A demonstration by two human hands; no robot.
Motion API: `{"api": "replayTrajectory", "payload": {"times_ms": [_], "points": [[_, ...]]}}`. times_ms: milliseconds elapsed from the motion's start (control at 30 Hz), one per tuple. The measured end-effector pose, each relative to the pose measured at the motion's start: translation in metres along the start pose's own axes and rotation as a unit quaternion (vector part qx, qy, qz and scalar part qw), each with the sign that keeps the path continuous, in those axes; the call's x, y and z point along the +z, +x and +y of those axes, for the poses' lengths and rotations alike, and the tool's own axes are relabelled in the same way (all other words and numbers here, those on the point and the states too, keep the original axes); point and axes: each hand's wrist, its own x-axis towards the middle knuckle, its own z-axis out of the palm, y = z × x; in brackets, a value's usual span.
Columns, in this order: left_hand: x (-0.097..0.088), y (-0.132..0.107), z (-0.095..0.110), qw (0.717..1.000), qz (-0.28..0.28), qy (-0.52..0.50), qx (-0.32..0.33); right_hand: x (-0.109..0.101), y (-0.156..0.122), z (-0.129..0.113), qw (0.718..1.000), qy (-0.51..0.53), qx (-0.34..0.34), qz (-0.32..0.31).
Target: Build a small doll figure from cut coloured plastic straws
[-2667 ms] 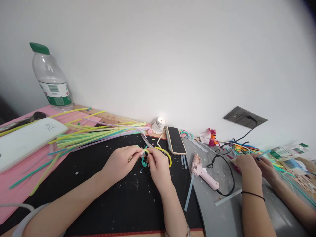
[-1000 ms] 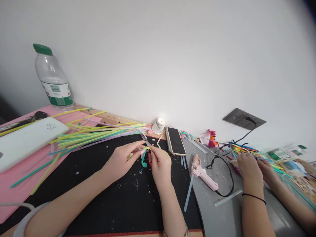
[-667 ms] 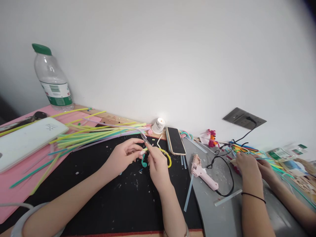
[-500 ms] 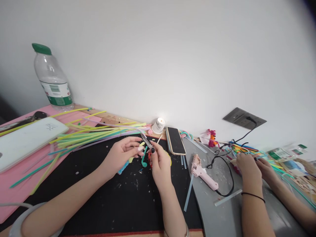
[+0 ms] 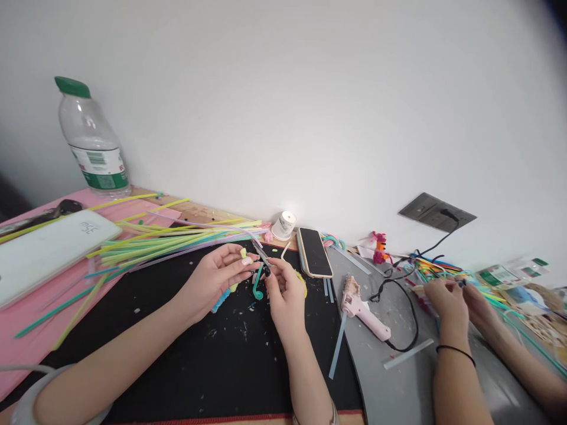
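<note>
My left hand (image 5: pixel 219 276) and my right hand (image 5: pixel 283 290) meet over a black mat (image 5: pixel 208 348). The left hand's fingers are curled round a short piece of straw, yellow at the top (image 5: pixel 243 253) and blue at the bottom (image 5: pixel 220 302). The right hand pinches the upper end of a teal curled straw piece (image 5: pixel 257 288) that hangs between the two hands. A yellow curved straw (image 5: pixel 302 280) shows just behind the right hand.
A pile of long coloured straws (image 5: pixel 168 239) lies at the mat's far left, with a white box (image 5: pixel 42 251) and a plastic bottle (image 5: pixel 92 141). A lit candle (image 5: pixel 284 223), phone (image 5: pixel 314 252) and pink glue gun (image 5: pixel 363 307) lie right. Another person's hands (image 5: pixel 452 298) work among straws.
My hands have drawn slightly apart. The left hand turned palm-up and now shows the yellow and blue straw piece. The teal curl now hangs from my right fingers.
</note>
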Motion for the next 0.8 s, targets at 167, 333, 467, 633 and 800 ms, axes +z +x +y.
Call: {"api": "replayTrajectory", "payload": {"times_ms": [167,333,467,633,800], "points": [[0.001,-0.002,-0.001,0.999,-0.029,-0.001,-0.017,0.002,-0.001,0.0,1.0,0.018,-0.022,-0.011],[0.004,-0.004,-0.003,0.997,-0.077,0.025,-0.008,0.003,-0.002,-0.004,0.998,0.062,-0.029,0.005],[0.005,-0.006,-0.003,0.991,-0.128,0.042,-0.014,0.004,-0.001,-0.009,0.981,0.185,0.048,-0.035],[0.008,-0.006,-0.002,0.992,-0.105,0.076,0.003,0.004,0.0,-0.011,0.962,0.233,0.118,-0.082],[0.007,-0.007,-0.004,0.987,-0.117,0.111,0.006,0.003,-0.001,-0.012,0.961,0.196,0.127,-0.145]]}}
